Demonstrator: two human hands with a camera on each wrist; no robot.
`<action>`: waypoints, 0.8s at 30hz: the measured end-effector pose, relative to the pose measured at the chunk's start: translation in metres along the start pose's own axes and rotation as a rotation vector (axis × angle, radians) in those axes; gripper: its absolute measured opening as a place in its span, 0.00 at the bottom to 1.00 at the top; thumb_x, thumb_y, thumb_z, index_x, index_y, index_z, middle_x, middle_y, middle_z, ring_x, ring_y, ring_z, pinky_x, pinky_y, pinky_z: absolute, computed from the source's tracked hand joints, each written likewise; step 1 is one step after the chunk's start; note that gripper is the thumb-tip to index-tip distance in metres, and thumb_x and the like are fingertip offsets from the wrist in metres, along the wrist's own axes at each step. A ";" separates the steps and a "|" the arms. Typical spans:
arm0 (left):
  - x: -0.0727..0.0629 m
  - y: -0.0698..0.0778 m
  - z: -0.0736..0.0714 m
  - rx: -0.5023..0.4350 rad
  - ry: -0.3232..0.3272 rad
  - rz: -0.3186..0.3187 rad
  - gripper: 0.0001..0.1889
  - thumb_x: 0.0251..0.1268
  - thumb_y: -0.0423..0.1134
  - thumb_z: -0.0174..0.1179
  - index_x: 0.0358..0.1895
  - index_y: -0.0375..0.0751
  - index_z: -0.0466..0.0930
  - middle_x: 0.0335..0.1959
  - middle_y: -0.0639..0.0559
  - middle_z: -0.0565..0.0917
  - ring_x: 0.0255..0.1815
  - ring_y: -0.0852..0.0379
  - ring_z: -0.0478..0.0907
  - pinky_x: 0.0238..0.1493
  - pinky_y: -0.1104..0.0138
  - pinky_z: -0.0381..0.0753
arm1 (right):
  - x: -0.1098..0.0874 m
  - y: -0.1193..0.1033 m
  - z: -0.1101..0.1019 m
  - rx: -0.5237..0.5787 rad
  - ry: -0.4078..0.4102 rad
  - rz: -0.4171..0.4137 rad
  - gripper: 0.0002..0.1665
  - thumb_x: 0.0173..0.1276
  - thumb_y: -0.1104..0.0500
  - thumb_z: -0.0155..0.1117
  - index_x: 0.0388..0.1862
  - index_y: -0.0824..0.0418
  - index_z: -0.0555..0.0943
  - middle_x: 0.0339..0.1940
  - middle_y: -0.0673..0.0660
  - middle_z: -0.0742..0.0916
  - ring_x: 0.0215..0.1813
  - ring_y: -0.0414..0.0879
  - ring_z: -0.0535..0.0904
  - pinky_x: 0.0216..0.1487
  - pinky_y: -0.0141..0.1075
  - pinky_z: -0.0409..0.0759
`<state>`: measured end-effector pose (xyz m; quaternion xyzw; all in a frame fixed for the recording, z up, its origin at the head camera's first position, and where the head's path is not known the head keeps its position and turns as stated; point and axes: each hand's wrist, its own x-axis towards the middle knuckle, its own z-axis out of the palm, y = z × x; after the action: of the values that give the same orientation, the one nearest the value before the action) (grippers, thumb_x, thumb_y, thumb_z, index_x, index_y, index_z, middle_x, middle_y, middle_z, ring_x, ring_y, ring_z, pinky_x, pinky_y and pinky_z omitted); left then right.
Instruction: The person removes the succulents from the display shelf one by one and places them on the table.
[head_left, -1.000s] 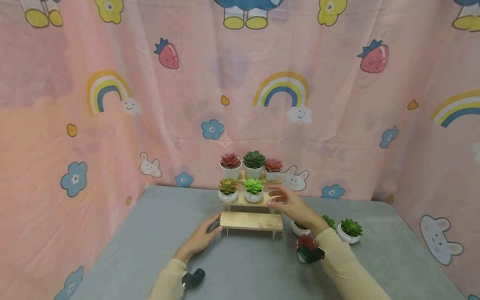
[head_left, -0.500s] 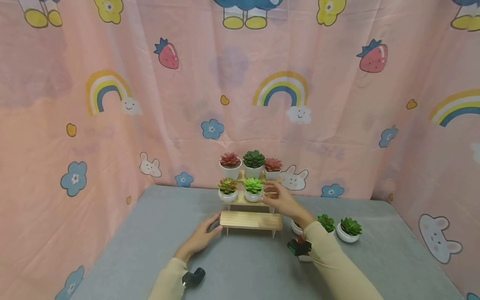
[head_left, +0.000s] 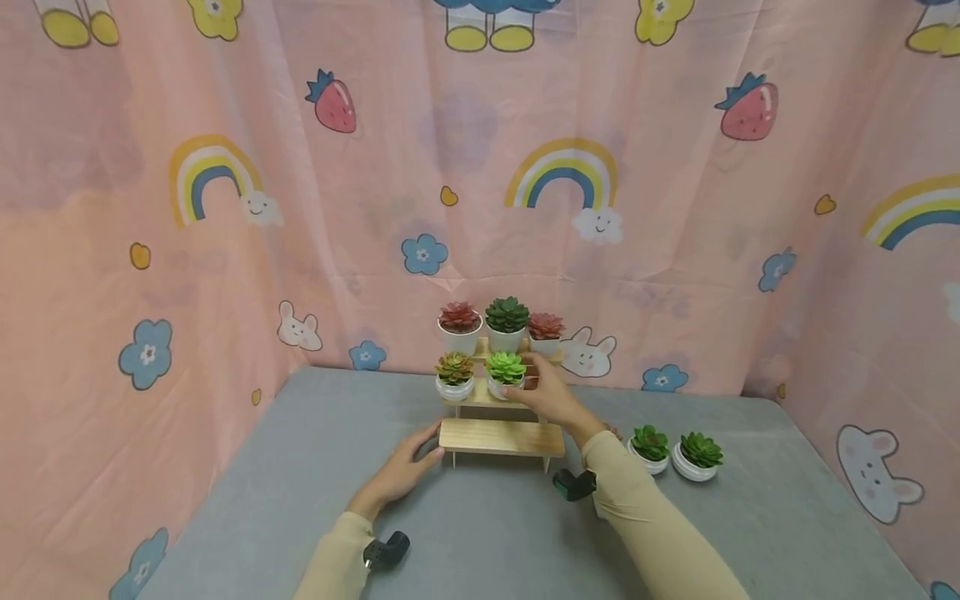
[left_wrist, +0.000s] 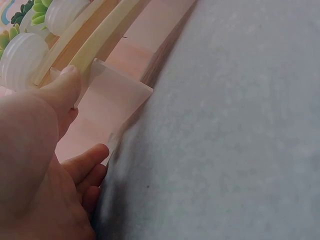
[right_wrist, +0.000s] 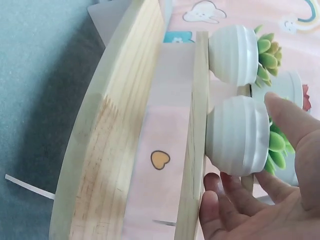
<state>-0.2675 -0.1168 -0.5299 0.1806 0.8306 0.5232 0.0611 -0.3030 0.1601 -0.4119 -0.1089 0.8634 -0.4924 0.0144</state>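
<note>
– head view?
– right hand [head_left: 551, 396] pinches the bright green plant [head_left: 505, 368] on the middle shelf [head_left: 480, 397].
– left wrist?
– left hand [left_wrist: 35, 155] loosely spread, thumb on the stand [left_wrist: 106, 35]; steady bracing should help.
– right wrist?
– light, level hold seems best.

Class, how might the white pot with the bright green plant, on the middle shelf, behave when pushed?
The white pot is probably stiff: its ribbed wall shows no dents. It might tip if pushed high up, since it narrows towards its base. A firm push could slide it off, as the middle shelf shows no raised lip.
</note>
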 end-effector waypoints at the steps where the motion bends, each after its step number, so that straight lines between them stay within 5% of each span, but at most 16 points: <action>1: 0.000 0.001 0.000 -0.001 0.004 -0.003 0.30 0.77 0.44 0.56 0.79 0.46 0.61 0.79 0.40 0.64 0.81 0.35 0.56 0.79 0.36 0.51 | 0.001 0.000 0.001 -0.001 0.011 -0.006 0.39 0.67 0.59 0.70 0.72 0.70 0.65 0.64 0.72 0.78 0.58 0.59 0.78 0.56 0.45 0.81; 14: 0.001 -0.002 -0.001 0.035 -0.005 -0.006 0.31 0.78 0.46 0.54 0.80 0.47 0.59 0.80 0.41 0.62 0.82 0.36 0.55 0.80 0.37 0.51 | 0.004 0.001 0.010 -0.029 0.123 0.017 0.36 0.61 0.60 0.75 0.65 0.71 0.72 0.58 0.69 0.81 0.52 0.55 0.78 0.52 0.43 0.80; 24: 0.001 -0.003 -0.001 0.035 -0.001 -0.002 0.31 0.78 0.46 0.55 0.79 0.45 0.60 0.79 0.39 0.63 0.81 0.34 0.55 0.79 0.36 0.52 | -0.003 -0.001 0.009 -0.013 0.104 0.014 0.35 0.61 0.59 0.76 0.63 0.67 0.72 0.59 0.68 0.81 0.52 0.54 0.79 0.49 0.40 0.81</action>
<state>-0.2692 -0.1185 -0.5316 0.1811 0.8398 0.5085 0.0588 -0.2992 0.1528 -0.4158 -0.0770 0.8670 -0.4915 -0.0278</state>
